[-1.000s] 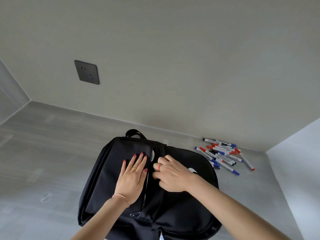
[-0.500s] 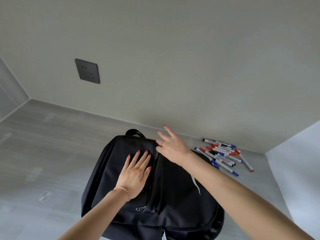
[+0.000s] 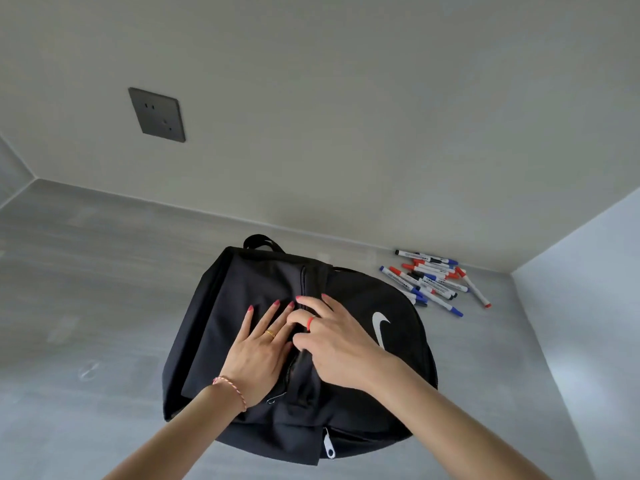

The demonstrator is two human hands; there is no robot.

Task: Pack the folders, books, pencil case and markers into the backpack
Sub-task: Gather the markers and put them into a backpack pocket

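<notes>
The backpack [image 3: 263,341] lies flat at lower centre of the frame, handle toward the top, base toward the bottom edge, so its long axis runs roughly up and down the picture. A zip line [image 3: 303,282] follows that same axis down the middle of the bag, between the two hands.

The left hand [image 3: 259,355] rests flat on the fabric left of the zip, fingers straight and spread, holding nothing. The right hand [image 3: 332,344] sits just right of it, touching it, fingers curled at the zip line; it seems to pinch the fabric or a pull there, but the fingers hide what they hold, so I cannot tell the grip for sure.

The markers [image 3: 433,280] lie in a loose heap at right of centre, near the bag's upper right corner but clear of it. Most point along a diagonal from upper left to lower right. They lie up and to the right of the right hand — the nearer hand by far, and likely the one to fetch them once the pocket is open.

No folders, books or pencil case show outside the bag.
</notes>
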